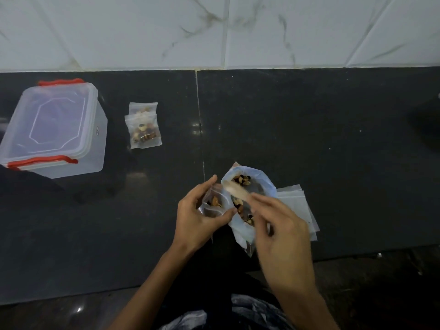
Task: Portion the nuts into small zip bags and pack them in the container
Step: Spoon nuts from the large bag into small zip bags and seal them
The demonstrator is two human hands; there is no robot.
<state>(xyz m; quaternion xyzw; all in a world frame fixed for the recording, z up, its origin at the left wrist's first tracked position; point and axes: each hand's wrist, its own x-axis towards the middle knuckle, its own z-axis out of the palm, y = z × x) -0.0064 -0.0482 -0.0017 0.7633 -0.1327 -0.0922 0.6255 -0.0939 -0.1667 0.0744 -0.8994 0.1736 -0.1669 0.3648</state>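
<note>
My left hand [195, 217] grips a small clear zip bag [213, 206], held open, with a few nuts inside. Right beside it stands a larger open plastic bag of mixed nuts [252, 182] near the counter's front edge. My right hand [283, 234], blurred by motion, pinches a pale spoon [235, 190] whose tip lies between the big bag's mouth and the small bag. At the far left, a clear plastic container [54, 129] with red clips has its lid on. Two filled small zip bags [145, 132] lie overlapping just right of it.
A stack of empty zip bags [297, 206] lies flat behind my right hand. The dark stone counter [309, 139] meets a white marbled tile wall [238, 32] at the back. A dark object [426, 125] sits at the right edge.
</note>
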